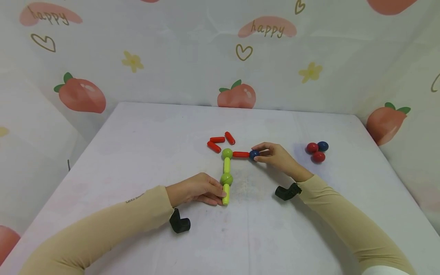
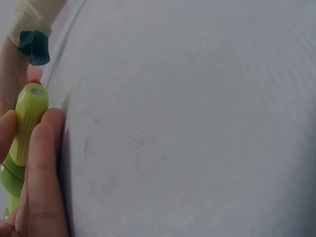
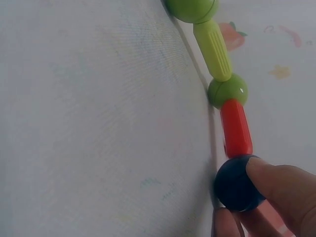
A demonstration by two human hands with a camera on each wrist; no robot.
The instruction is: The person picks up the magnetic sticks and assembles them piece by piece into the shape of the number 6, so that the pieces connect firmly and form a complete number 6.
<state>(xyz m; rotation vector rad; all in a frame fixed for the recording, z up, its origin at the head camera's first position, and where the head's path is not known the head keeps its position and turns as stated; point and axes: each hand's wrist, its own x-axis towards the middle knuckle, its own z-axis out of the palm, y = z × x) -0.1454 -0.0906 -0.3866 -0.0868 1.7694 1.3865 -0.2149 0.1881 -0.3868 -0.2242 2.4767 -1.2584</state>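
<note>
An L-shaped chain of rods and balls lies on the table. In the head view my left hand (image 1: 203,190) pinches its near yellow-green rod (image 1: 225,194) between thumb and fingers; the left wrist view shows the rod's (image 2: 30,123) bare end with a silvery spot. Beyond that rod come a green ball (image 1: 226,178), a second yellow-green rod (image 1: 227,165) and another green ball (image 1: 227,153). From this far ball a red rod (image 1: 241,154) runs right to a blue ball (image 1: 254,154). My right hand (image 1: 276,156) grips the blue ball (image 3: 236,183), thumb on its side.
Several loose red rods (image 1: 217,139) lie just behind the far green ball. Toward the right of the table are two red balls (image 1: 318,157) and another blue ball (image 1: 323,146), grouped together. A patterned cloth backdrop (image 1: 185,53) rises behind the white table (image 1: 165,130).
</note>
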